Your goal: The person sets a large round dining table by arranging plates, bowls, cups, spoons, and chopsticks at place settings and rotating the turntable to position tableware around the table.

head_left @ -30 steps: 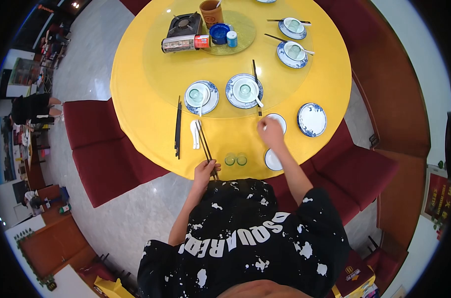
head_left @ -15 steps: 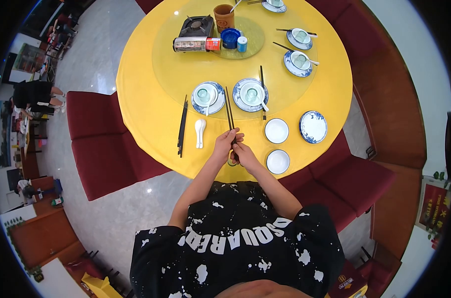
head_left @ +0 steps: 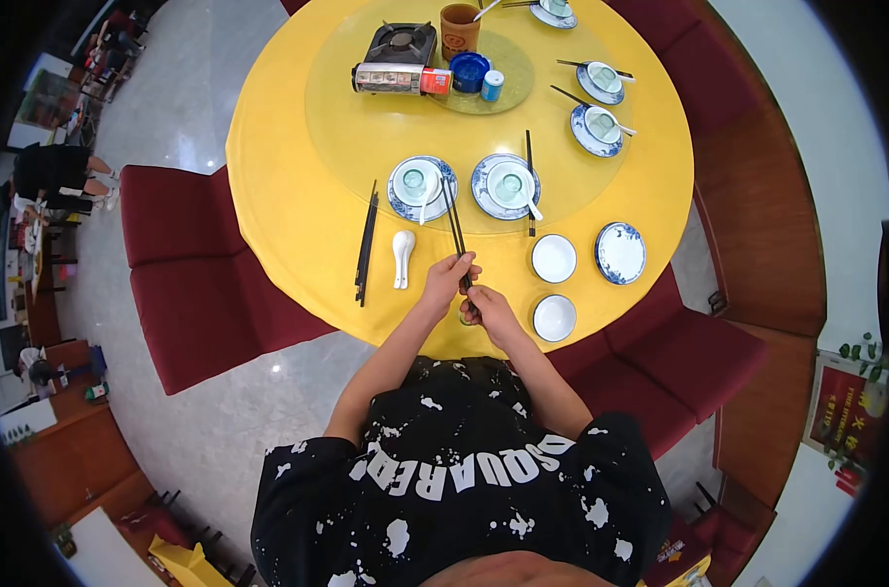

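Note:
A pair of dark chopsticks (head_left: 455,217) points away from me over the near table edge. My left hand (head_left: 449,278) is closed around their middle, and my right hand (head_left: 489,311) grips their near end. The far tips lie in front of the right side of a place setting with a blue-rimmed plate (head_left: 398,203), bowl and greenish cup. To the left of my hands are a white spoon (head_left: 402,259) and a bundle of dark chopsticks (head_left: 367,249). Two white bowls (head_left: 554,258) (head_left: 554,318) stand to my right. A small round object, partly hidden, is beneath my right hand.
Further settings, including a blue-rimmed plate (head_left: 583,143), line the round yellow table (head_left: 278,186). A stack of patterned plates (head_left: 620,252) stands at the right. On the turntable are a gas stove (head_left: 401,41), a brown pot (head_left: 460,31) and a blue bowl (head_left: 470,71). Dark red chairs (head_left: 200,284) surround the table.
The view has shifted slightly, so the tableware appears a little further right. Both hands stay closed on the chopsticks, whose far tips look slightly more spread.

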The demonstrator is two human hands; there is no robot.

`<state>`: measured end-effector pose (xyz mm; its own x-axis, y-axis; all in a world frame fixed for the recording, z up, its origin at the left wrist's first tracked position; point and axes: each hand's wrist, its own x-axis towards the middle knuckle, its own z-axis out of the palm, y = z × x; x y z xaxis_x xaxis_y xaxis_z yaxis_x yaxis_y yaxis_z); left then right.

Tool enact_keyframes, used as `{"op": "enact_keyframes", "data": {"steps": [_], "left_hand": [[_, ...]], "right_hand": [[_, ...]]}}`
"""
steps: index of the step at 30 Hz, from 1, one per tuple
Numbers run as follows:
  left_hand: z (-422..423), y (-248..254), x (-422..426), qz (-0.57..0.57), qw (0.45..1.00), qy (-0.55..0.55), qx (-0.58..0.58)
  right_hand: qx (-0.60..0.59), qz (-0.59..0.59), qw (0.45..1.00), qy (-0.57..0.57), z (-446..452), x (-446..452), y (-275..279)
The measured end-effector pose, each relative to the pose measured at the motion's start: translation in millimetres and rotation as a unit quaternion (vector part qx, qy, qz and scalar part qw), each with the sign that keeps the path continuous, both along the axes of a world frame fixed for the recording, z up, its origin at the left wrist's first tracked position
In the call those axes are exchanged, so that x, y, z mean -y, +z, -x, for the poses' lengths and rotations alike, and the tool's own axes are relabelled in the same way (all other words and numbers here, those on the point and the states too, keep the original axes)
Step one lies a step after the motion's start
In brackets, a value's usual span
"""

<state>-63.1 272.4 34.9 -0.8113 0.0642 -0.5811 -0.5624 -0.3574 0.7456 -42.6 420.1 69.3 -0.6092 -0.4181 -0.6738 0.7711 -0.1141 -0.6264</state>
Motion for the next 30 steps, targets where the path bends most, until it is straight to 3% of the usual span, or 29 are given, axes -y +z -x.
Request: {"op": "enact_keyframes", "data": {"steps": [7,10,13,15,18,20,21,22,24,27,30], "left_hand": [[9.0,-21.2,2.3,-0.015,0.998,0.057,-0.03],[2.7,-13.4,16.5,0.032,0.993,0.108,0.021],[-12.5,-26.6,48.8,0.11,0.993,0.034,0.025],[-25.7,-20.9,65.5,0.166,0.984,0.063,-0.025],[-33.3,40.1,88.4,0.185,0.971,0.077,-0.127],[-37.4,130.6,100.3,0.093,0.979,0.092,-0.156],[-43.8,169.7,106.1,0.126,0.962,0.074,-0.231],[-51.5,207.5,112.8,0.159,0.938,0.057,-0.301],[-59.9,274.8,130.1,0.264,0.828,0.016,-0.494],[-71.2,350.8,140.3,0.417,0.69,0.012,-0.591],[-81.3,373.6,151.7,0.416,0.666,0.01,-0.619]], "right_hand": [[-0.039,-0.029,0.995,-0.086,9.0,23.0,-42.1],[-0.026,-0.032,0.991,-0.128,35.1,39.5,-67.2],[0.014,-0.022,0.99,-0.136,58.0,58.9,-85.9],[0.043,-0.025,0.991,-0.125,67.3,70.6,-91.6],[0.042,-0.064,0.992,-0.102,75.1,86.7,-93.7],[0.045,-0.065,0.992,-0.101,75.8,92.2,-105.8],[0.046,-0.065,0.992,-0.098,78.1,95.9,-112.0],[0.042,-0.094,0.991,-0.091,79.9,100.4,-109.3],[0.058,-0.101,0.988,-0.098,77.1,104.4,-110.0],[0.08,-0.112,0.984,-0.117,81.5,106.8,-113.7],[0.064,-0.172,0.97,-0.16,59.9,103.4,-101.0]]}}
